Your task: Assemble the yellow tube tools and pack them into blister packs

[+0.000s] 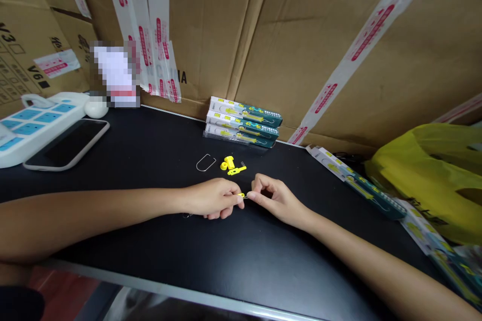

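My left hand (220, 198) is closed around a small yellow plastic piece (241, 194), most of it hidden by the fingers. Thumb and forefinger of my right hand (274, 196) pinch a thin metal wire that runs into this piece. Under my left wrist a bit of bent wire (187, 215) shows. Just beyond the hands lie a bent metal wire loop (205, 163), a yellow plastic cap-like part (229, 162), a small yellow round part (223, 166), a flat yellow part with a slot (237, 171) and a small spring (243, 164).
Stacked printed boxes (243, 123) stand at the back against cardboard (211, 25). More printed boxes (357, 183) and a yellow plastic bag (425, 175) are at the right. A phone (70, 144) and a white power strip (45, 120) lie at the left on the black table (263, 261).
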A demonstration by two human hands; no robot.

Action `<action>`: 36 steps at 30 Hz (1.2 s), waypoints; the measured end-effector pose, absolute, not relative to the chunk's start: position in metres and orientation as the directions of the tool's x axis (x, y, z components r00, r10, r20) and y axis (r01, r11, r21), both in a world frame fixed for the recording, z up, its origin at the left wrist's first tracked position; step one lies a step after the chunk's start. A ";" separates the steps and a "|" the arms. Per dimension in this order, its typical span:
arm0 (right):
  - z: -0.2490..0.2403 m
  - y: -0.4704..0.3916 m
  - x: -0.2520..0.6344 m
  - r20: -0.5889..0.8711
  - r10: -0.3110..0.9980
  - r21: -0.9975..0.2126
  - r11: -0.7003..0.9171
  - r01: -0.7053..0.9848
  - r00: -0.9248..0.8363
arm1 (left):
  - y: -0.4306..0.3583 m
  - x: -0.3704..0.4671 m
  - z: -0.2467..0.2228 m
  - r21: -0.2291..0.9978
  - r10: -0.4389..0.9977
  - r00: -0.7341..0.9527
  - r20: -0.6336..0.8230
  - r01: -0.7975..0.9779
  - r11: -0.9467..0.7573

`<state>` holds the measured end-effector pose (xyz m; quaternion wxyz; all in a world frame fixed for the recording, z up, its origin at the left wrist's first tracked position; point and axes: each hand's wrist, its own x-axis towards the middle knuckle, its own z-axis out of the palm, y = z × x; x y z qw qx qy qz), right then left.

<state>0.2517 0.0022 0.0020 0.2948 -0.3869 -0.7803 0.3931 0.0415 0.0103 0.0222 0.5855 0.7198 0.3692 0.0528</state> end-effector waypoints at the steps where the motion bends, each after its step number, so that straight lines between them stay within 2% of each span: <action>1: 0.000 0.001 0.251 0.167 0.841 -0.842 0.394 0.369 -0.515 | 0.010 0.042 0.022 0.880 0.590 0.723 -0.359 0.473 -0.044; 12: -0.010 0.000 0.247 0.215 0.852 -0.877 0.383 0.290 -0.477 | 0.011 0.043 0.020 0.868 0.590 0.710 -0.384 0.496 -0.032; 23: -0.011 -0.002 0.245 0.255 0.840 -0.819 0.451 0.355 -0.479 | 0.009 0.044 0.025 0.859 0.571 0.736 -0.365 0.502 -0.098; 36: -0.006 -0.006 0.236 0.248 0.865 -0.819 0.428 0.382 -0.436 | 0.004 0.049 0.017 0.891 0.571 0.726 -0.382 0.453 0.020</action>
